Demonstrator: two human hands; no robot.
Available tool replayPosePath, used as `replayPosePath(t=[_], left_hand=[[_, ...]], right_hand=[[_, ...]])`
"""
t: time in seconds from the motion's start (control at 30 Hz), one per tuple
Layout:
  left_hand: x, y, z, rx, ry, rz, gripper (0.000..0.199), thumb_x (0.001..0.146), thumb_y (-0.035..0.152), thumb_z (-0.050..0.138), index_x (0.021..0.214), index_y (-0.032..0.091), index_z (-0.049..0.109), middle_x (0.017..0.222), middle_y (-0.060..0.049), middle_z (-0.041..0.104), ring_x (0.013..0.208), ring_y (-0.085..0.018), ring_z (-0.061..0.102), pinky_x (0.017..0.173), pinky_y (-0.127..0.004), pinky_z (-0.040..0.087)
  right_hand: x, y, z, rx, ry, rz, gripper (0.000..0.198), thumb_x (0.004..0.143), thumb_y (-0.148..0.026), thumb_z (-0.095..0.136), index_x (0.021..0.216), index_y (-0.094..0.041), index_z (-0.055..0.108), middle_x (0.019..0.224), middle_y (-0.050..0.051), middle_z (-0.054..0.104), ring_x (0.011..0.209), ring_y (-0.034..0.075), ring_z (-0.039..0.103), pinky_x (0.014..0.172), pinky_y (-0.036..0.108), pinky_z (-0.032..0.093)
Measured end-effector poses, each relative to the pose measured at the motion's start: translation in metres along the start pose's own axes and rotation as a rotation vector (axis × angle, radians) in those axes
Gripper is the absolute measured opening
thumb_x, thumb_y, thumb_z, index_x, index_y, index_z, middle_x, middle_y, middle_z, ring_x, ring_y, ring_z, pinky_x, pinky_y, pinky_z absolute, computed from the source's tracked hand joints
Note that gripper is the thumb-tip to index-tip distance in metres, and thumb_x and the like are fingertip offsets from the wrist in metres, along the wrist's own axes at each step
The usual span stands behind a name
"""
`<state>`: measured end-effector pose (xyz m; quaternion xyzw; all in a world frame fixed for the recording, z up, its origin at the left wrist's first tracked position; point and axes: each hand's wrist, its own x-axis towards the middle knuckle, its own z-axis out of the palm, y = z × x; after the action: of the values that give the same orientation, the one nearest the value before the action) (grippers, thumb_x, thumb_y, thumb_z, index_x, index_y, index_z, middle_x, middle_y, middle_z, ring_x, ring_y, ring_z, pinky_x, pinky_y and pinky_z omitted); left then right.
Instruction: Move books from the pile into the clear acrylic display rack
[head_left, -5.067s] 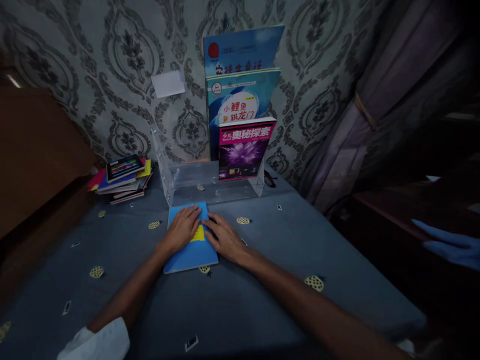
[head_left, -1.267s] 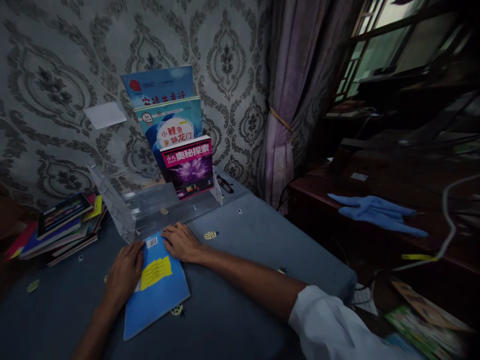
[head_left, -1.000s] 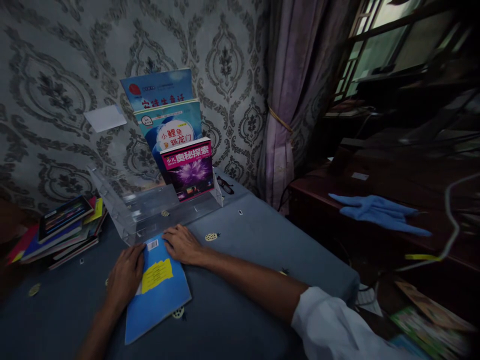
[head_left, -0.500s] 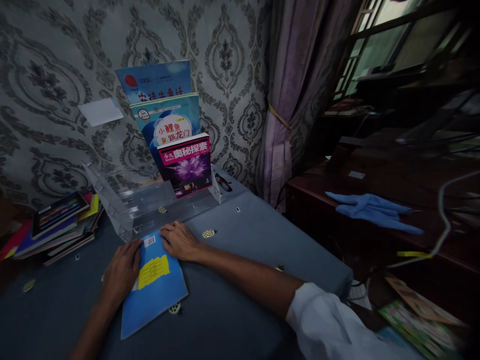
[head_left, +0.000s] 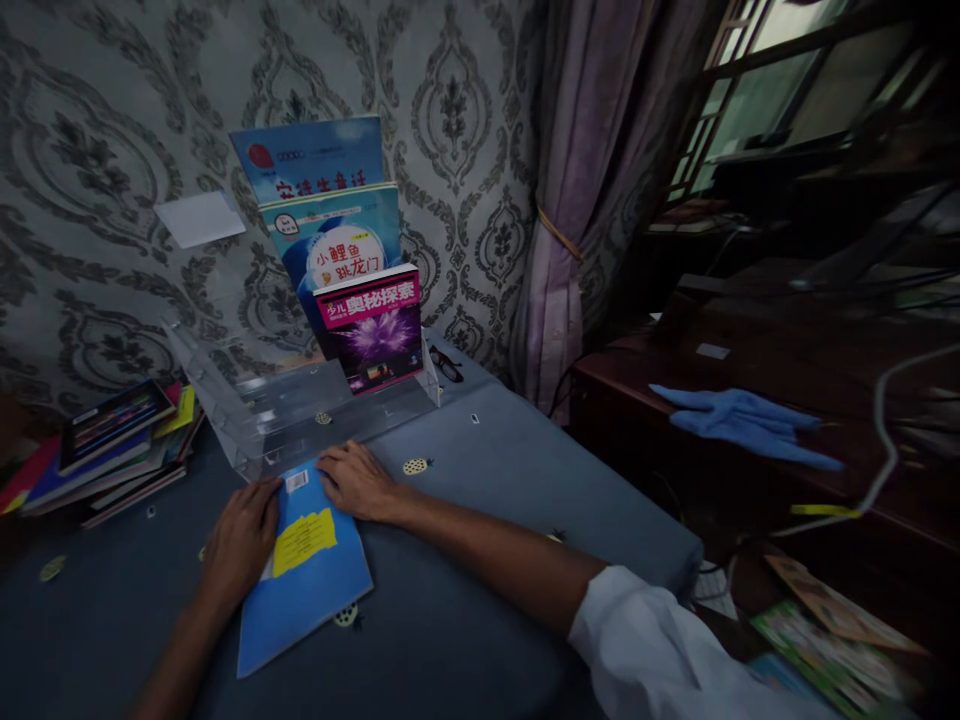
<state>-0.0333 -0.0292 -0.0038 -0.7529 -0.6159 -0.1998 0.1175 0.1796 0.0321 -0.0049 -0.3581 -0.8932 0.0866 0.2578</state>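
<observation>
A blue book point(head_left: 300, 590) lies on the blue tablecloth, its back cover up, with a yellow text patch and a barcode at the far end. My left hand point(head_left: 244, 535) grips its left edge near the far end, fingers bent and partly hidden. Across from it, my right hand point(head_left: 356, 480) has curled fingers at the far right corner. Just beyond them stands a clear tiered book rack point(head_left: 292, 430). In its right half lean a magenta-and-black book point(head_left: 379, 335), a teal-and-blue book point(head_left: 345, 235) behind it, and a taller blue book point(head_left: 315, 155) at the back.
A pile of books point(head_left: 116, 435) sits left of the rack. Eyeglasses point(head_left: 446, 365) lie behind its right end. To the right, past the table edge, a dark red desk point(head_left: 607, 385) carries a blue cloth point(head_left: 742, 420) and a pale cable point(head_left: 889, 440). A purple curtain point(head_left: 562, 200) hangs behind.
The whole view has shifted very slightly. Both hands and the blue book keep practically the same places.
</observation>
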Motion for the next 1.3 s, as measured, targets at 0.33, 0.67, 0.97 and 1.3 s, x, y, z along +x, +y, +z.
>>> replayPosePath(t=[0.33, 0.67, 0.97, 1.3], left_hand=[[0.000, 0.000, -0.001, -0.007, -0.007, -0.004, 0.049, 0.096, 0.037, 0.030, 0.116, 0.013, 0.068, 0.114, -0.013, 0.072, 0.106, -0.030, 0.063, 0.092, -0.043, 0.051], [0.000, -0.002, 0.000, -0.022, 0.006, 0.002, 0.045, 0.095, 0.037, 0.033, 0.114, 0.018, 0.069, 0.112, -0.011, 0.072, 0.105, -0.028, 0.064, 0.092, -0.040, 0.052], [0.000, 0.000, -0.001, -0.009, 0.003, -0.006, 0.045, 0.095, 0.037, 0.034, 0.114, 0.018, 0.069, 0.114, -0.011, 0.072, 0.106, -0.029, 0.063, 0.093, -0.043, 0.052], [0.001, 0.002, -0.004, -0.017, -0.012, -0.014, 0.048, 0.095, 0.039, 0.031, 0.114, 0.016, 0.069, 0.114, -0.012, 0.072, 0.105, -0.030, 0.063, 0.091, -0.044, 0.053]], right_hand=[[0.000, 0.002, 0.005, 0.000, 0.011, 0.002, 0.022, 0.097, -0.025, 0.054, 0.115, -0.020, 0.066, 0.122, 0.007, 0.065, 0.106, 0.023, 0.053, 0.093, 0.040, 0.043], [0.002, 0.003, 0.007, 0.009, 0.013, 0.007, 0.022, 0.097, -0.023, 0.055, 0.116, -0.021, 0.066, 0.123, 0.007, 0.064, 0.107, 0.023, 0.053, 0.095, 0.041, 0.043], [0.001, 0.003, 0.008, 0.004, 0.005, 0.006, 0.022, 0.098, -0.025, 0.055, 0.117, -0.022, 0.065, 0.123, 0.006, 0.064, 0.107, 0.023, 0.053, 0.096, 0.040, 0.043], [-0.001, -0.002, -0.004, 0.009, -0.008, 0.001, 0.021, 0.098, -0.024, 0.052, 0.113, -0.020, 0.066, 0.122, 0.007, 0.066, 0.107, 0.025, 0.055, 0.094, 0.041, 0.045]])
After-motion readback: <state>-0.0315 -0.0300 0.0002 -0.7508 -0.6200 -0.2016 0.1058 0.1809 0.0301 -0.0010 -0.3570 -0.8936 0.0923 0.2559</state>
